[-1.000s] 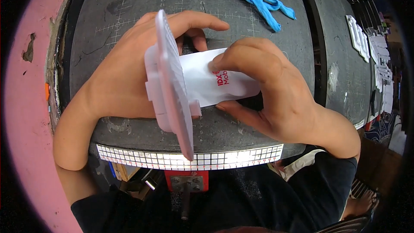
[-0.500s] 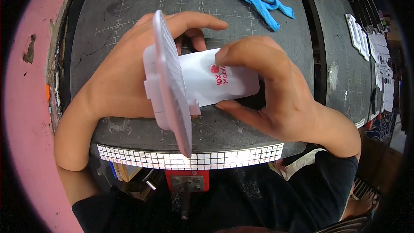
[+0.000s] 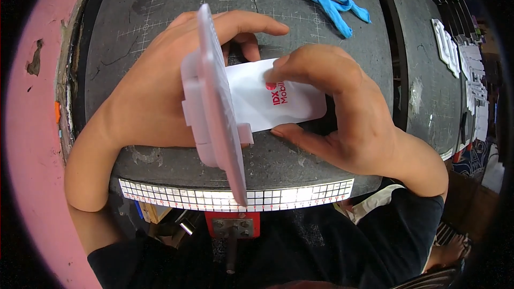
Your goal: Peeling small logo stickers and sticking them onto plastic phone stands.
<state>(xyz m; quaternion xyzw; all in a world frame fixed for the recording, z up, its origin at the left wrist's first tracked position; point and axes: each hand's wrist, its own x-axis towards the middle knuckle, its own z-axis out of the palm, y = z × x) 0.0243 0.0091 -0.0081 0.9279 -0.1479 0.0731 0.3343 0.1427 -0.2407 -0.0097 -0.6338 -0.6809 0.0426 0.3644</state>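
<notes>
A white plastic panel (image 3: 227, 123) with a ribbed face stands nearly edge-on in front of my left hand (image 3: 152, 88). Small tabs stick out near its middle. My left hand grips it from behind, with the gripping fingers partly hidden and the index finger stretched past it. A white card-like piece (image 3: 251, 88) with red print and rounded corners reaches the panel's right side; whether it is joined there I cannot tell. My right hand (image 3: 348, 104) pinches this piece, thumb at the near edge and bent forefinger on top.
The dark work table (image 3: 144, 32) carries white grid marks and a white ruler strip (image 3: 289, 198) along its near edge. A crumpled blue glove (image 3: 329, 1) lies beyond my right hand. White plastic parts (image 3: 445, 48) rest at the right, across a dark gap. A pink wall (image 3: 37, 128) borders the left.
The panel has turned more edge-on, so less of its ribbed face shows. Both hands keep their holds; the whole view has shifted slightly.
</notes>
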